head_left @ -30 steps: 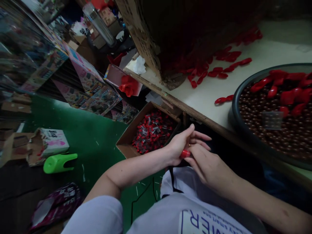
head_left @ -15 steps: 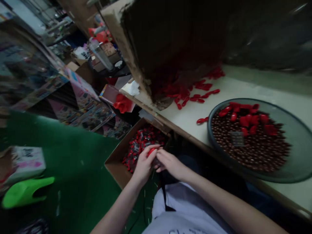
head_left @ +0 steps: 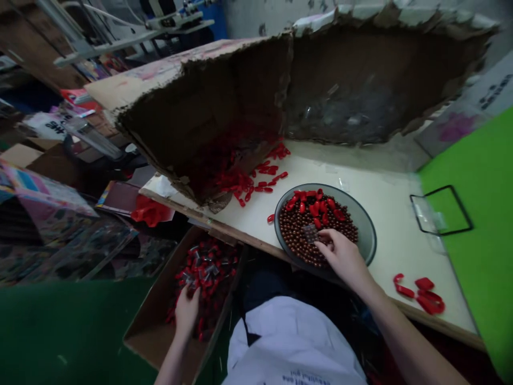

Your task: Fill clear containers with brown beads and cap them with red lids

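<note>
My left hand (head_left: 187,311) is over the cardboard box (head_left: 149,326) on the floor side, its thumb and fingers apart. Under it lies a heap of small red pieces with clear plastic parts (head_left: 210,272). My right hand (head_left: 343,255) reaches into a round grey basin (head_left: 366,227). Its thumb and fingertips pinch the edge of a small clear plastic grid plate (head_left: 310,233). Brown beads (head_left: 294,243) fill the lower side of the basin, and several red plastic caps (head_left: 316,206) rest on top of them.
On the white table (head_left: 390,214) stands a torn open carton (head_left: 240,80) with loose red pieces (head_left: 260,184) spilling out. A green panel (head_left: 481,214) with a black wire frame (head_left: 468,222) borders the right. Red scraps (head_left: 427,297) lie near the front edge.
My hands have parted from around a red piece over the box. The right moved right into the basin, while the left stays over the box. The view has turned right.
</note>
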`<state>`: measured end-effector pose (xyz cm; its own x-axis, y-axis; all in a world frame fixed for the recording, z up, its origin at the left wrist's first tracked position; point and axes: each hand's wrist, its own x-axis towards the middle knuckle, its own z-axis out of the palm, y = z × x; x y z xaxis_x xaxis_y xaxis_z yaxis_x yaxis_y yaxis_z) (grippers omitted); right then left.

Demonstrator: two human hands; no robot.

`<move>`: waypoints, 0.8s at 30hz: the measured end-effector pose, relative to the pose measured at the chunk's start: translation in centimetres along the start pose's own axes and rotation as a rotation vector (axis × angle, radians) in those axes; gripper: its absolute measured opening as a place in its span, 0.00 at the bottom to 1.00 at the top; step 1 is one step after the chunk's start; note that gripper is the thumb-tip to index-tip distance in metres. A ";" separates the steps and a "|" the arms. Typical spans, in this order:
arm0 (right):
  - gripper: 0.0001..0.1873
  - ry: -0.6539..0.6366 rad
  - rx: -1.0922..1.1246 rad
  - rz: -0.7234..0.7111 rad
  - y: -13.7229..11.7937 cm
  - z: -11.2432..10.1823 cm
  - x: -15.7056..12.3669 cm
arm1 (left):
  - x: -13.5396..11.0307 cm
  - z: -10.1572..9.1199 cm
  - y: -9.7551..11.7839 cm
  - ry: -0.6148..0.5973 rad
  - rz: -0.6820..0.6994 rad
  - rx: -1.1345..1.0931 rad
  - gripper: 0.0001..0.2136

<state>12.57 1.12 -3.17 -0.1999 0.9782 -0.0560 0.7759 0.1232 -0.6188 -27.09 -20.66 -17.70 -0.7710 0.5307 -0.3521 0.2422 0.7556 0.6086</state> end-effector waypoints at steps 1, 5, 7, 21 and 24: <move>0.14 -0.021 -0.036 0.029 1.1 0.0 0.9 | -0.2 0.7 2.6 -0.022 0.084 -0.045 0.23; 0.13 -0.131 0.057 0.163 2.6 0.7 3.5 | -1.9 2.7 13.4 -0.082 0.397 -0.265 0.20; 0.13 -0.175 0.140 0.197 2.8 1.1 4.1 | -3.1 2.8 17.8 -0.133 0.492 -0.374 0.18; 0.14 -0.257 0.648 0.120 1.2 -1.6 3.0 | -11.6 9.5 31.4 -0.767 0.567 -0.605 0.17; 0.13 -0.215 0.690 0.019 0.2 -2.8 3.0 | -12.0 11.1 32.9 -0.940 0.489 -0.680 0.15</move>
<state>13.77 4.52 -1.26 -0.3588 0.9157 -0.1810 0.2400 -0.0969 -0.9659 -3.34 2.09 -1.33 0.0975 0.9777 -0.1859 -0.1841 0.2013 0.9621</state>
